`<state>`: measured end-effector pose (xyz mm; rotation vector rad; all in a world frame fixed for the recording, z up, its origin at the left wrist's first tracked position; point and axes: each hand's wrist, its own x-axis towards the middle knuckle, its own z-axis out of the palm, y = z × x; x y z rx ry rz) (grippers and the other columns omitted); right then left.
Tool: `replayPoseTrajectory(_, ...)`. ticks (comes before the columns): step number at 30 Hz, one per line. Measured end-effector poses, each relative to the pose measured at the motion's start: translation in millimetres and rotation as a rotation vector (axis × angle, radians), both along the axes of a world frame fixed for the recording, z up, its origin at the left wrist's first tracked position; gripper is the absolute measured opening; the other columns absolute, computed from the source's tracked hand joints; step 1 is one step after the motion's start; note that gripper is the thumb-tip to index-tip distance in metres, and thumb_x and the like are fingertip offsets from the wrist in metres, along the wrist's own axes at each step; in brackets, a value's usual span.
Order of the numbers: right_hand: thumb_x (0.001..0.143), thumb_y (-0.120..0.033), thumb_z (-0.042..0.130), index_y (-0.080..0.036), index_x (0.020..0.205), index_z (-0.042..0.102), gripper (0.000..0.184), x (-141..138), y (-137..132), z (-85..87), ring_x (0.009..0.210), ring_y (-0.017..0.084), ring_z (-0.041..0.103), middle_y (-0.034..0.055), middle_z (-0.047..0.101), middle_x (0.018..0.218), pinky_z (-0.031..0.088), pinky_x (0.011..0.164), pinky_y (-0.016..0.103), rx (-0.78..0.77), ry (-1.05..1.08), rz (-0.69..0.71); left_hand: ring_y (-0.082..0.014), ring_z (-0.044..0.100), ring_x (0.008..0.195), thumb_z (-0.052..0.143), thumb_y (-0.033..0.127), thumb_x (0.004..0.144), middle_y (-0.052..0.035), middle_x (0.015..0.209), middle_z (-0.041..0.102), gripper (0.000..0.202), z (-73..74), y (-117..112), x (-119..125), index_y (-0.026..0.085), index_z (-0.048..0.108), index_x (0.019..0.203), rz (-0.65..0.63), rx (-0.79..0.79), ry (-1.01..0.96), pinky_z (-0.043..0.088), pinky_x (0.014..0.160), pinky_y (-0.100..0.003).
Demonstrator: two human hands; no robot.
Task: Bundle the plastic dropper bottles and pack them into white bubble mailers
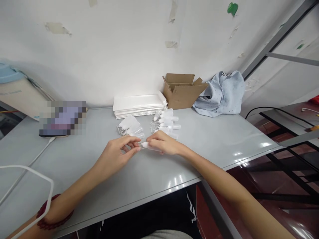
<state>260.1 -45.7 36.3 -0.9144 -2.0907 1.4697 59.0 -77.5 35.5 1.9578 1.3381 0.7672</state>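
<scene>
My right hand [163, 142] is closed around a small translucent white squeeze bottle [152, 147], its narrow nozzle pointing left. Facing that nozzle, my left hand [122, 149] has thumb and fingertips brought together at a thin pale cord [142, 146] by the tip; the fingers partly hide it. Just beyond my hands lie two groups of similar white bottles with cords and clear caps: a left group [129, 124] and a right group [166, 119]. Both hands are low over the grey tabletop [149, 179].
Behind the bottles is a stack of flat white boxes [139, 103], beside an open cardboard box [189, 94] and light blue cloth [221, 96]. A phone [63, 119] with a white cable [37, 157] rests at left, near a beige container [22, 94]. A white cord loop [51, 192] crosses the lower left.
</scene>
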Motion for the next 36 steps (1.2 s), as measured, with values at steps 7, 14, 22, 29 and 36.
replayPoseTrajectory(7,0.082,-0.023,0.042,-0.018,0.055,0.04,0.027,1,0,3.8,0.046,0.007,0.033,-0.0065,0.037,0.049,0.025,0.047,0.023,-0.024,-0.089,-0.004,-0.015,0.06,0.065,0.055,0.041,0.083,0.001,0.071,0.066,0.023,2.6,4,-6,0.023,0.068,0.08,-0.01,-0.038,-0.033,0.048,0.067,-0.026)
replayPoseTrajectory(14,0.087,-0.037,0.052,-0.015,0.08,0.059,0.025,-2,1,1.9,0.063,0.009,0.041,-0.0025,0.051,0.07,0.031,0.06,0.024,0.172,-0.049,-0.252,-0.0152,0.057,0.061,0.054,0.044,0.082,0.0014,0.062,0.062,0.025,4.3,7,-7,0.022,0.065,0.079,0.094,-0.124,-0.032,0.046,0.056,-0.024)
replayPoseTrajectory(22,0.089,-0.036,0.05,-0.016,0.087,0.056,0.021,-6,-2,-3.8,0.06,0.01,0.039,-0.0043,0.045,0.065,0.03,0.059,0.024,0.098,-0.044,-0.235,-0.0158,0.057,0.059,0.055,0.044,0.081,0.0009,0.06,0.06,0.026,-6.3,5,-7,0.02,0.064,0.079,0.097,-0.179,-0.057,0.046,0.056,-0.026)
replayPoseTrajectory(29,0.09,-0.037,0.049,-0.016,0.087,0.054,0.021,-6,-2,-3.9,0.059,0.01,0.036,-0.0054,0.041,0.062,0.029,0.057,0.023,0.09,-0.058,-0.206,-0.0161,0.06,0.059,0.055,0.041,0.081,0.0007,0.059,0.061,0.024,-6.8,4,-6,0.02,0.065,0.077,0.095,-0.165,-0.061,0.048,0.056,-0.026)
replayPoseTrajectory(36,0.091,-0.038,0.048,-0.016,0.089,0.054,0.022,-5,-1,-5.7,0.057,0.01,0.038,-0.0063,0.04,0.06,0.031,0.058,0.023,0.128,-0.077,-0.186,-0.0157,0.059,0.057,0.055,0.044,0.08,0.0005,0.058,0.061,0.027,-5.4,5,-6,0.019,0.065,0.076,0.086,-0.191,-0.083,0.049,0.054,-0.026)
